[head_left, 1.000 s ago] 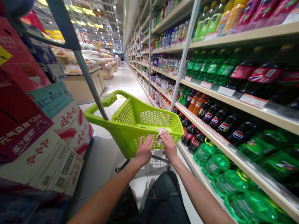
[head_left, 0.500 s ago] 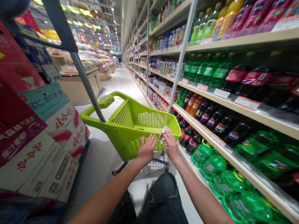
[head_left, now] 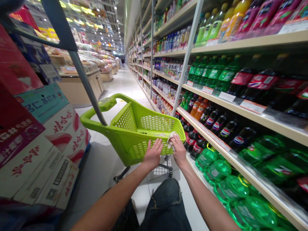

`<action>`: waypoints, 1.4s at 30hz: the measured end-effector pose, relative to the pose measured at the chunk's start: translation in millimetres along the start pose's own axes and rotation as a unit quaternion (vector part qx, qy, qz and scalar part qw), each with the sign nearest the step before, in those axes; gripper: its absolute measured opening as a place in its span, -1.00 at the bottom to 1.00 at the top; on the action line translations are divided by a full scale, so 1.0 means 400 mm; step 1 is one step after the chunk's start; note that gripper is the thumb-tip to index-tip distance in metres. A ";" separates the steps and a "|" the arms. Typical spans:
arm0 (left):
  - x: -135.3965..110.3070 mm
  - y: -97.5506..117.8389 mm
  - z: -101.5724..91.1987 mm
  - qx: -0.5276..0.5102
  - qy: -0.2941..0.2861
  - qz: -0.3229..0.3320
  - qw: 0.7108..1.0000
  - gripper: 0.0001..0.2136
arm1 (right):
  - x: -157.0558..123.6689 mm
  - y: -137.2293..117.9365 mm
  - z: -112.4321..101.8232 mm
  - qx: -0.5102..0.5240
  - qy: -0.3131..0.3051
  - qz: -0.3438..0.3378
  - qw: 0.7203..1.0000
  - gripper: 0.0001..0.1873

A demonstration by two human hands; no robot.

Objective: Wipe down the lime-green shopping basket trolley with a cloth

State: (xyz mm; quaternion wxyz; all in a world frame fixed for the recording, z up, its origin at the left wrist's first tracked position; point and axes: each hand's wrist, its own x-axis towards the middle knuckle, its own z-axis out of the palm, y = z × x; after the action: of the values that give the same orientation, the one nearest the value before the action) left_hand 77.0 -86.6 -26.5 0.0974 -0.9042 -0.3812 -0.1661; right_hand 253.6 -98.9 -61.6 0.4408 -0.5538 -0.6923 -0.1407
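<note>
A lime-green shopping cart (head_left: 125,141) with perforated basket walls stands in front of me. My left hand (head_left: 153,154) lies with its fingers stretched out against the outside of the near side wall, close under the rim. To its right, my right hand (head_left: 178,150) presses a crumpled pale cloth (head_left: 172,138) on the rim near the basket's front corner. The cloth sticks out at the left of its fingers, and part of it is hidden under them.
Shelves of drink bottles (head_left: 225,73) line the right side, with large green bottles (head_left: 232,187) at the bottom. Stacked cartons (head_left: 51,128) stand at the left. A grey pole (head_left: 88,86) rises by the cart's handle. The tiled aisle (head_left: 120,77) runs ahead.
My right hand has slid slightly right along the rim with the cloth. My left hand has shifted a little to the right. The cart appears slightly further left in view.
</note>
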 end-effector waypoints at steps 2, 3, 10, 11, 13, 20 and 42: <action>0.004 0.010 -0.001 0.000 -0.008 0.005 1.000 -0.47 | -0.025 0.022 0.013 -0.015 -0.005 0.015 1.000 -0.39; 0.005 0.013 -0.002 0.000 -0.013 0.009 1.000 -0.48 | -0.050 0.033 0.021 -0.023 -0.014 0.024 0.999 -0.41; -0.002 0.015 -0.002 -0.011 -0.033 0.017 0.999 -0.51 | -0.118 0.058 -0.017 -0.037 -0.021 0.032 0.999 -0.34; 0.000 0.018 -0.002 -0.013 -0.033 0.017 0.999 -0.51 | -0.099 0.061 -0.029 -0.036 -0.007 0.032 0.999 -0.32; 0.005 0.026 -0.002 -0.014 -0.036 0.018 0.999 -0.52 | -0.070 0.075 -0.041 -0.040 0.021 0.049 0.998 -0.32; 0.003 0.020 -0.016 0.009 -0.032 0.025 0.999 -0.51 | -0.164 0.103 0.007 -0.038 -0.077 0.146 0.986 -0.40; -0.160 -0.438 -0.271 0.057 0.178 -0.298 0.936 -0.50 | 0.131 -0.226 0.162 0.127 -0.023 -0.032 0.991 -0.35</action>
State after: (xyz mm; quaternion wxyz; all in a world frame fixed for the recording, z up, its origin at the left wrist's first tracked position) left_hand -115.8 -40.5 58.4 0.1606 -0.6981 -0.6182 -0.3236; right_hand 143.5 -52.4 -32.2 0.4872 -0.4740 -0.7315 -0.0526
